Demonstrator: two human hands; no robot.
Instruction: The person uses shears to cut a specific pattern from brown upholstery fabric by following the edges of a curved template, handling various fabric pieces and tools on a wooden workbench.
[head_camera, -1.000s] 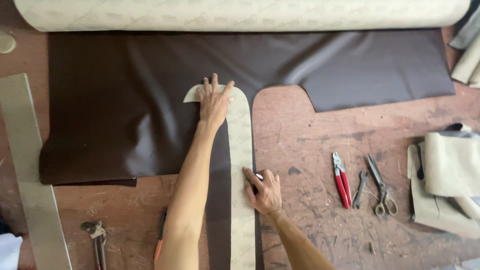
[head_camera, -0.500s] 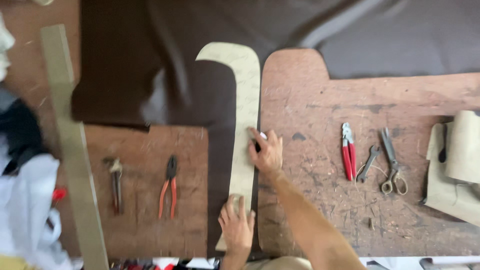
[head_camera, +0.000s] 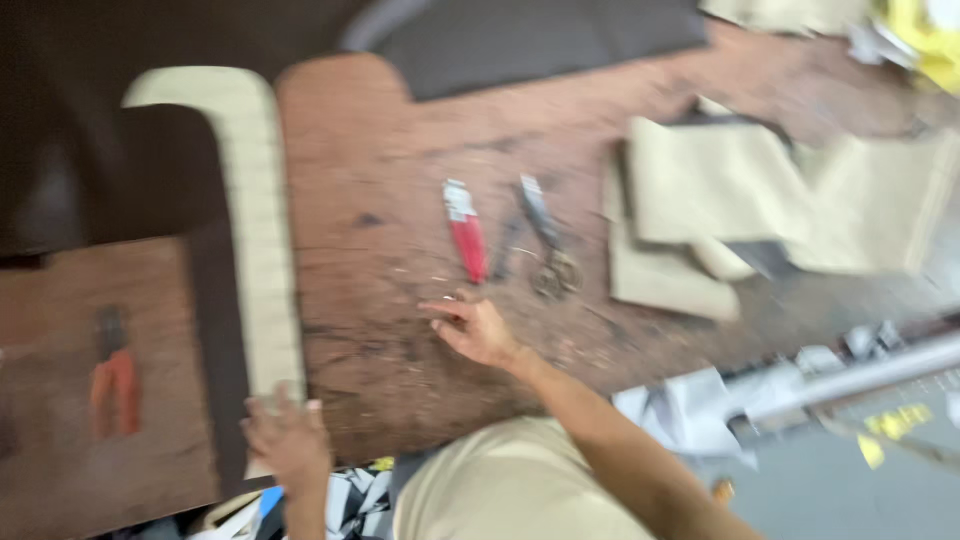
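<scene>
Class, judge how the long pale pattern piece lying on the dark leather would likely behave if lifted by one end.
The pattern piece looks thin and flat, so probably light and bendy. The left hand pins its near end, suggesting it slides easily on the dark leather.

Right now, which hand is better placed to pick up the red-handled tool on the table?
The right hand, probably. It hovers open above the bare wooden table, just below the red-handled tool. The left hand is farther away and presses the lower end of the cream pattern strip.

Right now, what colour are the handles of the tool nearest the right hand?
Red, on the red-handled tool, seen in the head view, though blurred.
</scene>
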